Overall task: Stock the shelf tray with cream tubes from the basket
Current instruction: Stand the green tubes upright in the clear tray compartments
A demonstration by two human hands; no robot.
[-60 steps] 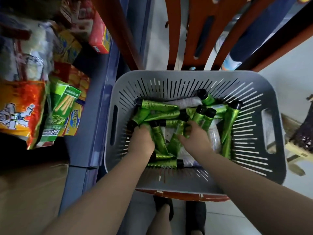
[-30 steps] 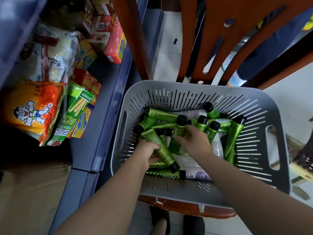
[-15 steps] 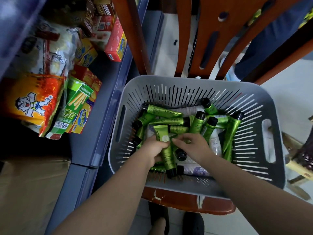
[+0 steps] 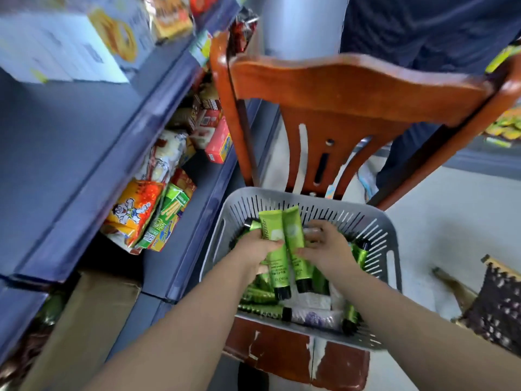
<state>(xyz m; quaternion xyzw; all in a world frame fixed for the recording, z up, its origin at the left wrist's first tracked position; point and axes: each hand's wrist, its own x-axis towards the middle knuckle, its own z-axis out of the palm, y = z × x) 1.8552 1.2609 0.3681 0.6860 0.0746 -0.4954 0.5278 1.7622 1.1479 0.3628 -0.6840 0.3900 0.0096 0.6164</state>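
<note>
Both your hands are down in the grey basket (image 4: 392,235), which sits on the seat of the wooden chair (image 4: 352,88). Your left hand (image 4: 255,253) grips a green cream tube (image 4: 275,249), fingers curled round its middle, crimped end pointing up and away from you, black cap towards you. Just beside it, touching along its side, a second green tube (image 4: 294,235) is pinched in your right hand (image 4: 324,251), thumb against the body, same way up. That right hand looks to have something pale tucked under the fingers as well, though the blur there is too strong to say what.

Both tubes are lifted above the heap, still over the basket. Under them lie more green tubes (image 4: 262,294), scattered at all angles, and a couple of whitish tubes (image 4: 313,301) near the front wall.

To your left runs the blue shelving (image 4: 84,153), its lower level crowded with snack packets (image 4: 135,213) and a red box (image 4: 218,145). A cardboard carton (image 4: 84,320) stands on the floor below the shelf edge. Beyond the chair back stands a person in dark trousers (image 4: 423,29). The upper shelf is smeared by motion, so its boxes read only as pale shapes.
</note>
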